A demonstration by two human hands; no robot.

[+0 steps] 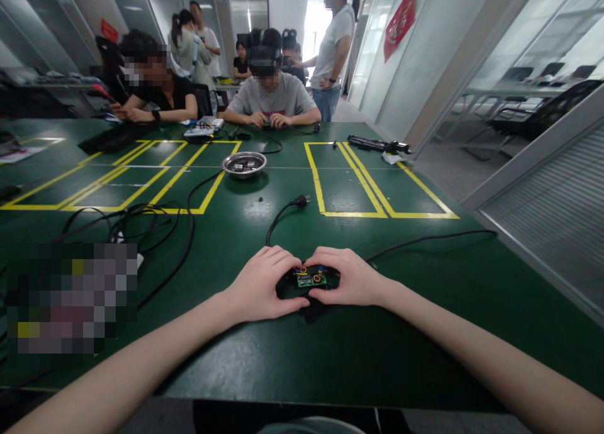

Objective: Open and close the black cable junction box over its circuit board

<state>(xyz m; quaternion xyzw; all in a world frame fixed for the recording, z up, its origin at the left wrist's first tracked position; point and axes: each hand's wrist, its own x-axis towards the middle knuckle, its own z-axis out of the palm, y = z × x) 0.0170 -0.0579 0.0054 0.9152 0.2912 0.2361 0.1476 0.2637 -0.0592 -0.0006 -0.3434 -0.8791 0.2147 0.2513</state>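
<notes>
Green circuit board (306, 282) sits between left grip (262, 284) and right grip (355, 278).

The person's left forearm (155, 352) slants in from the near left and the right forearm (476, 349) from the near right, both bare. The left hand (262, 284) is curved in a grip, its bent fingers (275, 258) on the far side and its left thumb (292, 306) stretched rightward on the near side. The right hand (352, 277) mirrors it, curled leftward, with the right thumb (325, 296) pointing left. The fingertips nearly meet, and the thumb tips lie close together.
</notes>
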